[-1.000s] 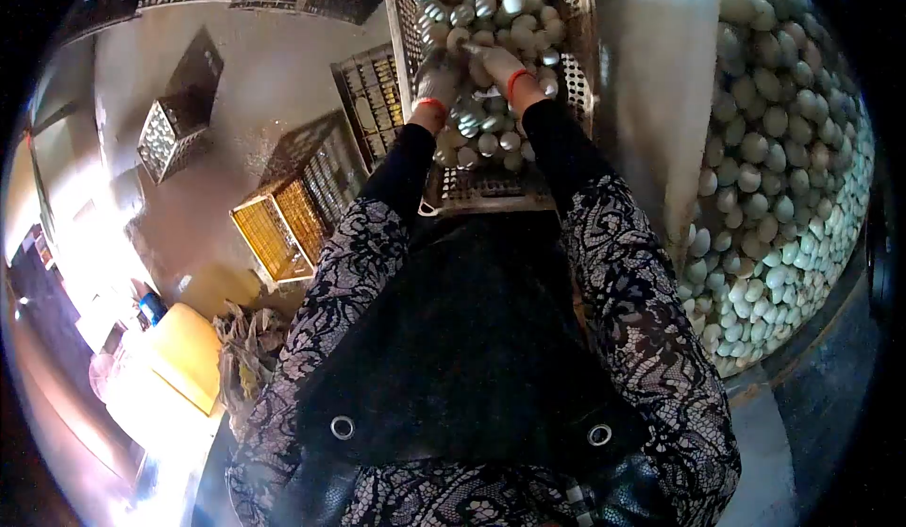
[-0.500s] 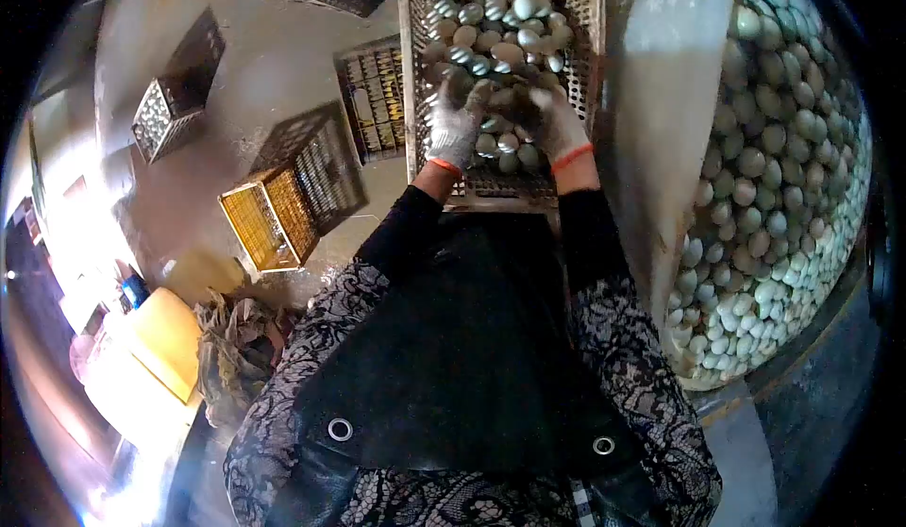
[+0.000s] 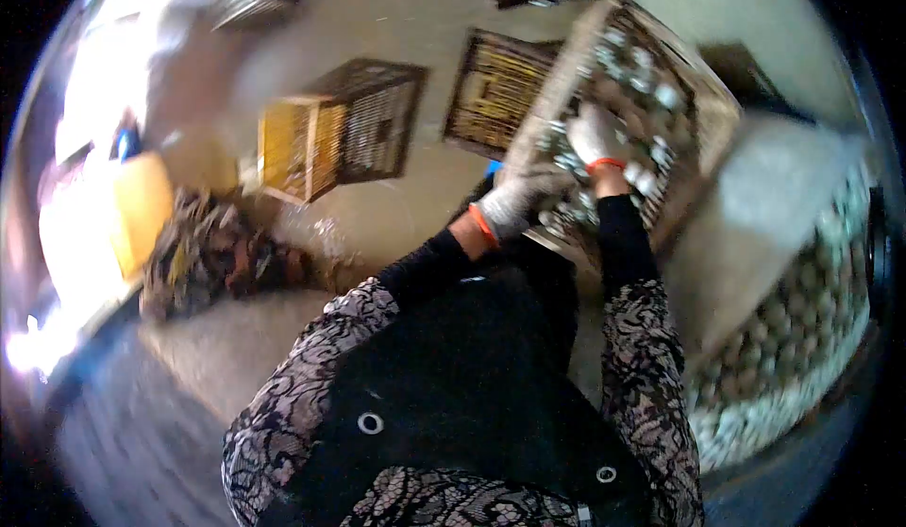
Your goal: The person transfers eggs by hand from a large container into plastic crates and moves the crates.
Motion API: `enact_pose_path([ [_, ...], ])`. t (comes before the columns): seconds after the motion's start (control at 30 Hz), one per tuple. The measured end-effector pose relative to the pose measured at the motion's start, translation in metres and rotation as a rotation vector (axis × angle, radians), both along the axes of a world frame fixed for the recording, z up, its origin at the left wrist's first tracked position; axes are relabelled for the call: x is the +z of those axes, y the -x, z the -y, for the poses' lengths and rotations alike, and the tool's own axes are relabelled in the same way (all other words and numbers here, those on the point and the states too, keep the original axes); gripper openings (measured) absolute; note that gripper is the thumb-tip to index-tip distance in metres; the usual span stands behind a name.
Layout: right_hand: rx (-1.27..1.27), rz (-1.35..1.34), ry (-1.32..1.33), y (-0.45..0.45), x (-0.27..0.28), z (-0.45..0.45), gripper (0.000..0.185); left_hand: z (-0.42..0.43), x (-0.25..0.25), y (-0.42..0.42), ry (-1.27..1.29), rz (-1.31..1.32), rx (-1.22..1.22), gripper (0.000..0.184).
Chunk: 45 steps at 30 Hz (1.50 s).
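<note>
A crate (image 3: 715, 102) with perforated sides holds many pale, egg-shaped objects (image 3: 666, 96) and stands tilted in the picture at the upper right. My left hand (image 3: 525, 199), in a whitish glove with a red band at the wrist, is at the crate's near left edge; its fingertips are blurred, and what they hold, if anything, cannot be made out. Inside the crate, my right hand (image 3: 596, 140), gloved too, lies over the egg-shaped objects, with its fingers blurred among them.
Two yellowish crates, one upright (image 3: 300, 150) and one beside the full crate (image 3: 495, 88), are on the floor. A large container of egg-shaped objects (image 3: 793, 338) is at the right. Crumpled cloth or sacking (image 3: 222, 249) lies left, near a yellow object (image 3: 142, 208).
The view has turned, so the full crate now appears slanted and further right. My left hand has moved from inside the crate to its near left edge; my right hand remains inside.
</note>
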State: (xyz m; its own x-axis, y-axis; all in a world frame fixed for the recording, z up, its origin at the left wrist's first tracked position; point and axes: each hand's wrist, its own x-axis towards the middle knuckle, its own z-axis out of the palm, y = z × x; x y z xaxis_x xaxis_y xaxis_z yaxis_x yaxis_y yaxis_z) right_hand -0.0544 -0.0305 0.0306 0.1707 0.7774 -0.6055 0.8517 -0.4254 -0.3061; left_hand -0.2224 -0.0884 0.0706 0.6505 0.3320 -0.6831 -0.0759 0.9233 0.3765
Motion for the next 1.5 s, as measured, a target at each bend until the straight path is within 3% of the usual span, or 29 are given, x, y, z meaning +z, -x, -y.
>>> enact_pose_path([
  [0.03,0.222,0.127,0.083,-0.002,-0.053,-0.002,0.032,-0.002,0.008,0.011,0.022,-0.052,0.083,0.019],
  [0.07,0.176,0.248,-0.050,-0.022,-0.147,0.012,0.023,-0.002,0.015,0.021,0.054,-0.096,0.159,0.019],
  [0.13,0.236,0.266,-0.034,-0.022,-0.145,0.010,0.026,-0.006,0.011,0.061,-0.020,-0.173,0.336,0.021],
  [0.17,0.430,0.395,-0.069,-0.043,-0.180,0.015,0.028,-0.008,0.003,0.093,-0.015,-0.223,0.440,0.019],
  [0.33,0.075,0.186,0.061,-0.016,-0.074,0.003,0.032,-0.032,-0.054,0.288,-0.102,-0.541,0.885,0.030],
  [0.4,-0.122,0.100,-0.019,-0.011,-0.044,0.009,0.035,-0.047,-0.075,0.363,-0.151,-0.732,1.020,0.040],
  [0.47,-0.216,0.072,-0.272,-0.016,-0.050,0.025,0.043,-0.068,-0.076,0.395,-0.096,-1.039,1.162,0.052],
  [0.5,-0.381,-0.014,-0.139,-0.020,-0.038,0.036,0.052,-0.068,-0.065,0.380,-0.167,-1.145,1.110,0.051],
  [0.53,-0.310,-0.014,-0.455,-0.040,-0.081,0.063,0.054,-0.070,-0.053,0.368,-0.248,-1.248,1.057,0.052],
  [0.63,-0.277,0.156,-0.302,-0.051,-0.091,0.094,0.051,-0.079,-0.058,0.266,-0.720,-1.002,0.905,0.029],
  [0.67,-0.191,0.176,-0.321,-0.051,-0.100,0.108,0.047,-0.081,-0.038,0.211,-1.123,-1.141,0.444,0.023],
  [0.7,-0.107,0.199,-0.343,-0.052,-0.109,0.123,0.044,-0.070,-0.033,0.160,-1.016,-0.740,0.570,0.021],
  [0.77,-0.121,0.126,-0.152,-0.044,-0.088,0.117,0.038,-0.066,-0.020,0.066,-1.350,-0.737,-0.018,0.033],
  [0.8,-0.140,0.125,-0.154,-0.041,-0.082,0.117,0.038,-0.066,-0.029,0.027,-1.347,-0.518,-0.048,0.031],
  [0.87,-0.163,0.077,-0.211,-0.038,-0.077,0.123,0.025,-0.067,-0.041,-0.057,-1.792,-0.505,-0.408,0.027],
  [0.9,-0.249,0.050,-0.163,-0.036,-0.078,0.123,0.020,-0.071,-0.032,-0.093,-1.579,-0.777,-1.118,0.026],
  [0.93,-0.255,0.023,-0.372,-0.037,-0.093,0.135,0.020,-0.068,-0.044,-0.112,-1.577,-0.805,-1.283,0.030],
  [0.97,-0.319,0.016,-0.315,-0.039,-0.082,0.137,0.021,-0.065,-0.082,-0.118,-1.579,-0.743,-1.303,0.029],
  [1.0,-0.384,0.007,-0.256,-0.038,-0.068,0.140,0.022,-0.064,-0.135,-0.117,-1.581,-0.596,-1.076,0.029],
  [1.07,-0.448,0.076,-0.342,-0.043,-0.092,0.167,0.020,-0.068,-0.244,-0.108,-1.386,-0.208,-0.590,0.028],
  [1.13,-0.640,0.066,-0.602,-0.054,-0.103,0.197,0.014,-0.090,-0.231,-0.115,-1.541,-0.372,-1.091,0.034],
  [1.2,-0.693,0.071,-0.560,-0.055,-0.098,0.222,0.014,-0.112,-0.217,-0.116,-1.668,-0.554,-1.603,0.040],
  [1.23,-0.602,-0.003,-0.509,-0.050,-0.099,0.228,0.021,-0.117,-0.213,-0.114,-1.714,-0.660,-1.858,0.044],
  [1.27,-0.509,-0.078,-0.466,-0.048,-0.109,0.234,0.029,-0.120,-0.218,-0.113,-1.726,-0.659,-1.867,0.044],
  [1.3,-0.533,-0.029,-0.384,-0.043,-0.124,0.237,0.041,-0.118,-0.224,-0.110,-1.844,-0.706,-1.549,0.040],
  [1.33,-0.548,-0.033,-0.386,-0.043,-0.122,0.237,0.041,-0.115,-0.231,-0.106,-1.936,-0.706,-1.222,0.037],
  [1.37,-0.579,-0.118,-0.412,-0.043,-0.114,0.234,0.047,-0.118,-0.250,-0.103,-1.910,-0.654,-1.073,0.037],
  [1.5,-0.589,-0.170,-0.204,-0.041,-0.113,0.215,0.056,-0.168,-0.393,-0.068,-1.387,-0.220,-0.936,0.041],
])
